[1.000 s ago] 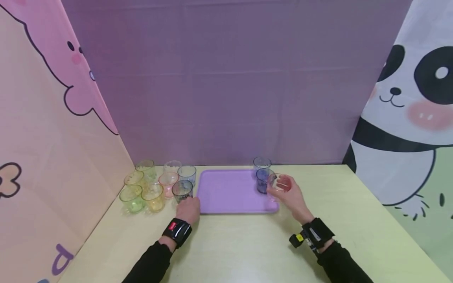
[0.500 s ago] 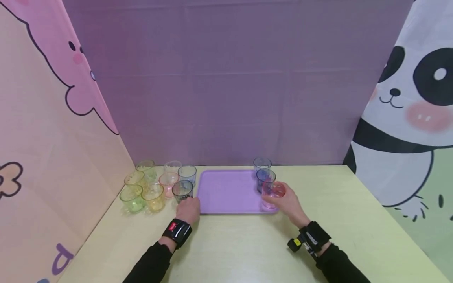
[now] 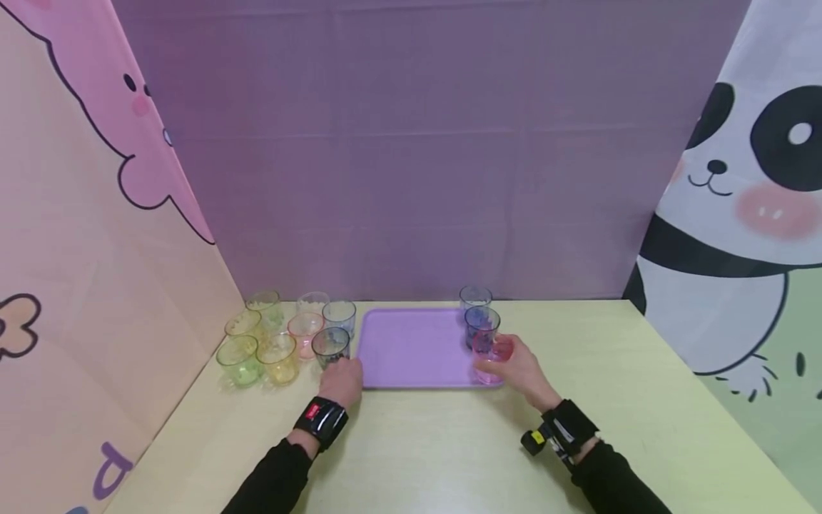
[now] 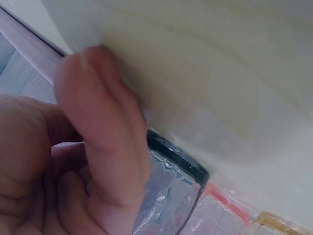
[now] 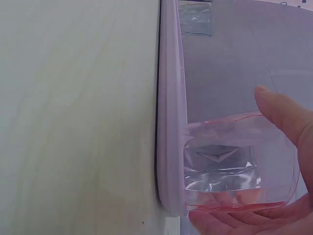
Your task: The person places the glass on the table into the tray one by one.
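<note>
My right hand holds a pink glass upright at the front right corner of a lilac tray. In the right wrist view, thumb and fingers lie around the clear pink glass, its base at the tray's raised rim. Behind it a dark blue glass and a pale blue glass stand in line along the tray's right side. By the tray's front left corner, my left hand rests loosely curled, nearest a dark grey glass; nothing shows in its grasp.
Left of the tray stand several glasses: green, yellow, pink and pale blue among them. A purple cloth hangs behind the pale table. Printed cloths flank both sides.
My right hand has moved left and down, lowering the pink glass from beside the dark blue glass to the tray's front right corner. My left hand has stayed put.
</note>
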Demonstrator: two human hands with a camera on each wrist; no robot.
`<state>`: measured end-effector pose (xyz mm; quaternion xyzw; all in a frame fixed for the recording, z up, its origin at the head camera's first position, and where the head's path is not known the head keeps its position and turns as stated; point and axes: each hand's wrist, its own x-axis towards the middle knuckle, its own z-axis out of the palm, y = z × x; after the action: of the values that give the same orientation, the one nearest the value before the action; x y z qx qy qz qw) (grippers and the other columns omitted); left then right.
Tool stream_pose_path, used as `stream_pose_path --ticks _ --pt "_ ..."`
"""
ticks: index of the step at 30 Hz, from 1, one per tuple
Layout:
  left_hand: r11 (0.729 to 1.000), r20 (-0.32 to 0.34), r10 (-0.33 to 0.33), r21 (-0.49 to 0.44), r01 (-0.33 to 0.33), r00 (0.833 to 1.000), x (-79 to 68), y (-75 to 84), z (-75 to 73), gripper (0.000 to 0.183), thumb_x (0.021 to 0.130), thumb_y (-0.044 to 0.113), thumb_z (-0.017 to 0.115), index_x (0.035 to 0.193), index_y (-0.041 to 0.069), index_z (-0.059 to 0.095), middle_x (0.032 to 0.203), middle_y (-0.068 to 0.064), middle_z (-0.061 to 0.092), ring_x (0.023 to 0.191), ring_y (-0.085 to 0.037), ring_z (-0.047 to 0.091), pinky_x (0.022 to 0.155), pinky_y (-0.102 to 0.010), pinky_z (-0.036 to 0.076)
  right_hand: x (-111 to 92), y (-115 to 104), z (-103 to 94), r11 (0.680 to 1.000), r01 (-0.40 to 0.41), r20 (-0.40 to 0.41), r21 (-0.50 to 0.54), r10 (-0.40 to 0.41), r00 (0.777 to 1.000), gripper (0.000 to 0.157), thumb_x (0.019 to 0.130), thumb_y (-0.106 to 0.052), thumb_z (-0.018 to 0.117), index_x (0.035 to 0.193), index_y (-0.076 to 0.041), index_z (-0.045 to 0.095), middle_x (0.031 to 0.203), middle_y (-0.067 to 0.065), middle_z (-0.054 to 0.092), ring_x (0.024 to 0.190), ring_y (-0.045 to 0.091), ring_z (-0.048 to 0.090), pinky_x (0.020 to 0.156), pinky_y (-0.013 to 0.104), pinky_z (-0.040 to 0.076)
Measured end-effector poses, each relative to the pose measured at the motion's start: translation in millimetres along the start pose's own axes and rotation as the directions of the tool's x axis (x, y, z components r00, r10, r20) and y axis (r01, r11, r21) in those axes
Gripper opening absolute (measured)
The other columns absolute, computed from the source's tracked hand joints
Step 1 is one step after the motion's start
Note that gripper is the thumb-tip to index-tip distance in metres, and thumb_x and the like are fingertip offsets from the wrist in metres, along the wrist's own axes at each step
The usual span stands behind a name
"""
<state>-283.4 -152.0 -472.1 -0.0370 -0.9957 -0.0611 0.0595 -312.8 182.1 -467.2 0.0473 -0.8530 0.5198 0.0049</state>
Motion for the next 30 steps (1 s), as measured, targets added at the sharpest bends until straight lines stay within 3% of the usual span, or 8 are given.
stream_pose_path --ticks 14,21,25,30 --pt "1.0 -0.018 0.026 -0.006 -0.026 1.0 0.3 -1.2 3.3 0.01 0.07 -0.003 0.064 0.078 0.0 0.06 0.073 -0.016 0.06 0.065 -0.031 0.059 0.052 -0.041 0.05 -3.1 -0.4 0.8 1.0 0.013 0.01 -0.01 -0.013 1.0 0.092 0.064 -0.034 0.081 0.134 0.0 0.033 0.128 0.021 0.046 0.116 0.034 0.045 0.095 0.048 0.039" --pt "0.999 -0.017 0.035 -0.013 -0.035 0.999 0.3 -1.4 2.9 0.01 0.07 -0.004 0.063 0.079 -0.001 0.06 0.074 -0.017 0.06 0.066 -0.032 0.059 0.054 -0.042 0.05 -1.9 -0.6 -4.2 0.999 0.02 0.008 -0.03 -0.019 1.0 0.092 0.063 -0.038 0.081 0.133 -0.002 0.033 0.129 0.018 0.045 0.117 0.032 0.044 0.095 0.047 0.039" --pt "0.999 -0.033 0.041 -0.009 -0.041 0.999 0.8 -3.0 2.7 0.008 0.07 -0.004 0.062 0.078 -0.001 0.06 0.073 -0.017 0.06 0.065 -0.032 0.058 0.053 -0.042 0.05 -0.1 -5.4 -14.0 1.0 -0.006 -0.009 0.027 0.006 1.0 0.089 0.071 -0.051 0.071 0.135 -0.003 0.031 0.133 0.018 0.041 0.121 0.032 0.04 0.099 0.047 0.036" --pt "0.999 -0.041 0.041 -0.011 -0.042 0.998 0.6 -3.1 2.8 0.007 0.071 -0.003 0.062 0.077 -0.001 0.059 0.074 -0.018 0.06 0.065 -0.033 0.059 0.052 -0.042 0.05 1.9 -8.6 -27.6 0.982 -0.009 -0.043 0.188 0.017 0.999 0.083 0.085 -0.062 0.042 0.136 0.002 0.032 0.135 0.022 0.038 0.124 0.036 0.037 0.102 0.049 0.031"
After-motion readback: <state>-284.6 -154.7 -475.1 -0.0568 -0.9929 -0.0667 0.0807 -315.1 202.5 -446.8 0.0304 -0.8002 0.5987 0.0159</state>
